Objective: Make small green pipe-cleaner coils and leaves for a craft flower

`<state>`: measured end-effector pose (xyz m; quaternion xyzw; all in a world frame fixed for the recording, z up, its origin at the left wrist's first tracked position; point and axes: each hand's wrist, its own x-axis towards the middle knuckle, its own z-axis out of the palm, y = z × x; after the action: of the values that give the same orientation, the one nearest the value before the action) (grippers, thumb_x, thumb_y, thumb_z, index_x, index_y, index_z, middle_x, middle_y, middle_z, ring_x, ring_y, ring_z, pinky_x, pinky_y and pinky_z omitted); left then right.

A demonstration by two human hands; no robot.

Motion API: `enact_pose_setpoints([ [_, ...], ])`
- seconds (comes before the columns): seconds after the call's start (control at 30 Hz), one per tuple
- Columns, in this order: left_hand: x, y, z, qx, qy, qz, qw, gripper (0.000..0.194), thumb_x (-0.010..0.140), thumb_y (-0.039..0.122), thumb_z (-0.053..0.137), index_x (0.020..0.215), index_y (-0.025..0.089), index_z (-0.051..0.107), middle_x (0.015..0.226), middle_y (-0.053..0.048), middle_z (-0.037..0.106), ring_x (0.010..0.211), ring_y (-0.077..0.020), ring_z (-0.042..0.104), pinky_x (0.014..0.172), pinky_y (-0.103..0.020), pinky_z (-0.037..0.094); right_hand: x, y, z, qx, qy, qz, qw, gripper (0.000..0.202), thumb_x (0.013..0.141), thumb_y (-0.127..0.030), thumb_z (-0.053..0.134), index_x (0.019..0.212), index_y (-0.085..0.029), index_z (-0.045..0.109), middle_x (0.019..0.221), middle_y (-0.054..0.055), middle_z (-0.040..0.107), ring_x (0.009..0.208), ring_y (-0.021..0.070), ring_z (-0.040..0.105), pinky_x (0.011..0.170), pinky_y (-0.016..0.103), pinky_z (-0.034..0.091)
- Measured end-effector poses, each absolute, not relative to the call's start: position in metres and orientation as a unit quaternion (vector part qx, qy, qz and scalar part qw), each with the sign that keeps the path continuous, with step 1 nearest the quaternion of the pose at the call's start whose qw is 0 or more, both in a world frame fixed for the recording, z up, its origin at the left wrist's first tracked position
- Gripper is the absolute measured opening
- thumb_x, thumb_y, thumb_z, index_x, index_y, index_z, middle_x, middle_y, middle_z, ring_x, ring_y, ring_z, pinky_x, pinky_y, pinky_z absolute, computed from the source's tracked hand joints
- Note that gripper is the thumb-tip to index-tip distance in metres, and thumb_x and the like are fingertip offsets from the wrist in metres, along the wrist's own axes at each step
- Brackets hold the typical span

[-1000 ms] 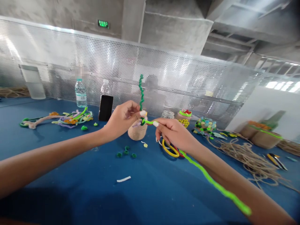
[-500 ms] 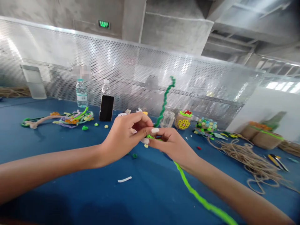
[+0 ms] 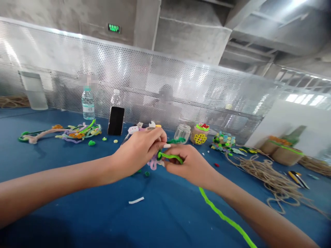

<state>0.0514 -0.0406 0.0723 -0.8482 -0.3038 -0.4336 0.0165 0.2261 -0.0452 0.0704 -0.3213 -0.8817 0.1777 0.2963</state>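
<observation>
My left hand is closed in a pinch over a small bundle of fuzzy stems at the middle of the view. A dark green stem sticks out to the right of its fingertips, and a purple looped piece hangs below them. My right hand is closed on a lime green stem, whose upper part bends between both hands and whose long tail runs down to the lower right. The fingertips of both hands nearly touch, and my fingers partly hide the join.
On the blue table stand a phone, a water bottle, a glass jar and a decorated jar. Coloured stems lie left; twine and a cutter lie right.
The dark green stem, upright before, now points right and lies low. The purple looped piece has come into view beneath my left fingers. My right hand has shifted slightly, showing a bend of lime stem.
</observation>
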Motion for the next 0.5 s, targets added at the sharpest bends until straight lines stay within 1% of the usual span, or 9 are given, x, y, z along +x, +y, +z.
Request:
enact_pose_setpoints([
  [0.07, 0.050, -0.038, 0.072, -0.836, -0.339, -0.426, -0.064, 0.011, 0.082, 0.009, 0.050, 0.075, 0.017, 0.051, 0.056, 0.006, 0.052, 0.048, -0.0066, 0.048, 0.045, -0.018, 0.034, 0.227, -0.042, 0.067, -0.294, -0.913, 0.077, 0.272, 0.017, 0.073, -0.011, 0.051, 0.057, -0.017, 0.048, 0.056, -0.004, 0.040, 0.056, 0.0092, 0.037, 0.053, 0.023, 0.028],
  [0.13, 0.046, -0.035, 0.070, -0.812, -0.357, -0.431, -0.166, 0.007, 0.082, 0.012, 0.049, 0.077, 0.017, 0.050, 0.060, 0.005, 0.055, 0.050, -0.0080, 0.054, 0.045, -0.017, 0.040, 0.226, -0.040, 0.061, -0.283, -0.920, -0.016, 0.272, 0.013, 0.077, -0.016, 0.049, 0.066, -0.017, 0.055, 0.059, -0.002, 0.044, 0.058, 0.0115, 0.039, 0.054, 0.025, 0.029],
  [0.17, 0.043, -0.033, 0.068, -0.800, -0.356, -0.433, -0.215, 0.003, 0.082, 0.014, 0.049, 0.081, 0.017, 0.049, 0.063, 0.004, 0.056, 0.052, -0.0092, 0.058, 0.045, -0.017, 0.043, 0.226, -0.040, 0.057, -0.290, -0.914, -0.045, 0.280, 0.014, 0.080, -0.019, 0.048, 0.071, -0.016, 0.058, 0.061, 0.000, 0.046, 0.059, 0.0124, 0.040, 0.054, 0.026, 0.028],
  [0.23, 0.036, -0.032, 0.062, -0.788, -0.339, -0.437, -0.271, 0.013, 0.082, 0.015, 0.050, 0.094, 0.018, 0.045, 0.068, 0.003, 0.057, 0.053, -0.0107, 0.062, 0.044, -0.018, 0.048, 0.223, -0.043, 0.051, -0.327, -0.895, -0.032, 0.301, 0.018, 0.082, -0.022, 0.046, 0.072, -0.015, 0.059, 0.064, 0.002, 0.047, 0.060, 0.0134, 0.040, 0.054, 0.027, 0.026],
  [0.27, 0.032, -0.033, 0.059, -0.796, -0.329, -0.442, -0.252, 0.019, 0.083, 0.015, 0.049, 0.100, 0.018, 0.042, 0.069, 0.003, 0.056, 0.052, -0.0106, 0.063, 0.043, -0.018, 0.049, 0.220, -0.045, 0.049, -0.347, -0.885, 0.002, 0.310, 0.017, 0.081, -0.021, 0.047, 0.069, -0.015, 0.058, 0.063, 0.002, 0.047, 0.060, 0.0133, 0.040, 0.054, 0.027, 0.026],
  [0.3, 0.028, -0.035, 0.055, -0.810, -0.317, -0.449, -0.203, 0.022, 0.083, 0.013, 0.049, 0.103, 0.018, 0.041, 0.070, 0.003, 0.055, 0.053, -0.0101, 0.063, 0.044, -0.017, 0.050, 0.217, -0.048, 0.047, -0.362, -0.877, 0.044, 0.312, 0.017, 0.079, -0.019, 0.048, 0.063, -0.016, 0.055, 0.062, 0.001, 0.045, 0.058, 0.0127, 0.039, 0.054, 0.027, 0.025],
  [0.37, 0.022, -0.042, 0.047, -0.836, -0.293, -0.457, -0.076, 0.019, 0.084, 0.012, 0.045, 0.103, 0.018, 0.044, 0.072, 0.002, 0.054, 0.058, -0.0097, 0.062, 0.049, -0.017, 0.052, 0.209, -0.054, 0.047, -0.375, -0.867, 0.134, 0.299, 0.019, 0.074, -0.016, 0.053, 0.055, -0.016, 0.050, 0.055, -0.002, 0.042, 0.053, 0.0104, 0.037, 0.051, 0.026, 0.025],
  [0.43, 0.017, -0.051, 0.041, -0.858, -0.261, -0.442, 0.019, 0.017, 0.085, 0.013, 0.044, 0.100, 0.018, 0.051, 0.076, -0.001, 0.055, 0.064, -0.0113, 0.061, 0.056, -0.021, 0.053, 0.199, -0.059, 0.049, -0.365, -0.864, 0.212, 0.274, 0.021, 0.073, -0.017, 0.055, 0.053, -0.016, 0.049, 0.049, -0.004, 0.043, 0.046, 0.0083, 0.038, 0.047, 0.023, 0.027],
  [0.5, 0.014, -0.060, 0.038, -0.877, -0.220, -0.422, 0.072, 0.021, 0.085, 0.015, 0.043, 0.101, 0.020, 0.056, 0.080, -0.004, 0.056, 0.068, -0.0136, 0.060, 0.059, -0.024, 0.053, 0.188, -0.062, 0.050, -0.353, -0.847, 0.289, 0.273, 0.019, 0.074, -0.019, 0.055, 0.056, -0.016, 0.052, 0.048, -0.004, 0.049, 0.045, 0.0083, 0.045, 0.045, 0.021, 0.033],
])
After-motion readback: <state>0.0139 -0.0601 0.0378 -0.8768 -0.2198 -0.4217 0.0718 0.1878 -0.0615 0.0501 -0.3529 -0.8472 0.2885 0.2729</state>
